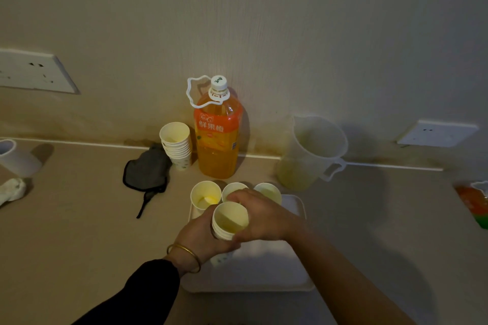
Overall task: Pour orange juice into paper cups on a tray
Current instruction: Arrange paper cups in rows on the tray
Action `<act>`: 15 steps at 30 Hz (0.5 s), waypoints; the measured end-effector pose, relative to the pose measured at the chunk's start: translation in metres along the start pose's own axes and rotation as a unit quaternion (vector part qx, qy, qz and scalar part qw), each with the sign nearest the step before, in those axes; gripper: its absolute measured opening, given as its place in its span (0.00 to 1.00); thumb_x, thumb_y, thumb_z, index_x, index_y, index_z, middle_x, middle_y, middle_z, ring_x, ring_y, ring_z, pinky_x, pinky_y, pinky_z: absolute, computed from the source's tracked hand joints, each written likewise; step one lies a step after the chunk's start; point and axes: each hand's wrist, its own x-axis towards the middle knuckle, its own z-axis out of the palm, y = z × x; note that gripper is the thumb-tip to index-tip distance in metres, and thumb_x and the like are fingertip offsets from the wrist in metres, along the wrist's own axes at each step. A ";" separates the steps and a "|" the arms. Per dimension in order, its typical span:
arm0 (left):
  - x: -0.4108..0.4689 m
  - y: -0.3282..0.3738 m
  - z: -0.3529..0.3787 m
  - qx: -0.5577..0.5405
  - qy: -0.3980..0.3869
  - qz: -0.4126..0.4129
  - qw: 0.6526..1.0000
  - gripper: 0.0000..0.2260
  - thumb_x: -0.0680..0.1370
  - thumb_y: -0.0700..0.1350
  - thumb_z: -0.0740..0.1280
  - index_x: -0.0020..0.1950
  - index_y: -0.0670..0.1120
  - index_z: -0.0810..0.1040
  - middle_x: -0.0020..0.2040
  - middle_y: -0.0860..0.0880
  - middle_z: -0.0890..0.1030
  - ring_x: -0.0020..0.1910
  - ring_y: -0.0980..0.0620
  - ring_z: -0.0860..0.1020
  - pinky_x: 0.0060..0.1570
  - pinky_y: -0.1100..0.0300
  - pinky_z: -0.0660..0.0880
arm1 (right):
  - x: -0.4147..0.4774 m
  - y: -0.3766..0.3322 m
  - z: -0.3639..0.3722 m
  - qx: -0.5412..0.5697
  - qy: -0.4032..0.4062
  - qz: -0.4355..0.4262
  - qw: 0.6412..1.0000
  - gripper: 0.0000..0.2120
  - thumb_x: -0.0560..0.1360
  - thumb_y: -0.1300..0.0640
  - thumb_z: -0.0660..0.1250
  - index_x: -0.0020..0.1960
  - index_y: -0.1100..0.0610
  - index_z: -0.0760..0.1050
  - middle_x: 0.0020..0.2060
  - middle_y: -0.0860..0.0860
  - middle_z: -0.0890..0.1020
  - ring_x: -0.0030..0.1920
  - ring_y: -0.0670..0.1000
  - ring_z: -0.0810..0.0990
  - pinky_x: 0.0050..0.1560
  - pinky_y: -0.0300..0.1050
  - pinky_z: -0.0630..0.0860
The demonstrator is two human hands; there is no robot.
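Three white paper cups stand on the white plastic tray; both hands' grip holds a nested cup stack; capped orange juice bottle untouched, pouring remains.

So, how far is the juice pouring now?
Done: three cups stand on the tray. In hand: left hand and right hand hold a small cup stack over it. Left: bottle is capped; pouring not started.

tray front-centre, three cups along its far edge | bottle behind (cup stack left, jug right)
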 end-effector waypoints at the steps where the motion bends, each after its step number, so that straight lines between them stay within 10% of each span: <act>1: 0.000 -0.001 0.000 -0.005 0.000 0.001 1.000 0.38 0.51 0.71 0.69 0.58 0.65 0.64 0.53 0.61 0.77 0.56 0.56 0.77 0.52 0.62 0.72 | 0.000 0.001 0.001 0.006 0.004 0.006 1.000 0.39 0.62 0.52 0.79 0.68 0.53 0.66 0.63 0.50 0.72 0.62 0.49 0.70 0.60 0.46 0.70; 11: -0.006 -0.008 -0.002 0.017 -0.016 -0.013 1.000 0.44 0.51 0.72 0.71 0.65 0.60 0.67 0.56 0.59 0.79 0.56 0.54 0.78 0.53 0.54 0.75 | -0.008 0.006 -0.030 0.078 0.091 0.043 0.992 0.38 0.61 0.42 0.71 0.67 0.53 0.68 0.59 0.49 0.72 0.59 0.48 0.72 0.59 0.44 0.71; 15: -0.006 -0.005 -0.002 0.021 0.001 -0.013 1.000 0.40 0.51 0.69 0.69 0.61 0.61 0.65 0.55 0.58 0.78 0.56 0.52 0.77 0.52 0.57 0.74 | -0.022 0.020 -0.078 0.110 0.154 0.098 0.977 0.32 0.67 0.53 0.75 0.68 0.57 0.69 0.56 0.50 0.74 0.57 0.48 0.75 0.57 0.40 0.72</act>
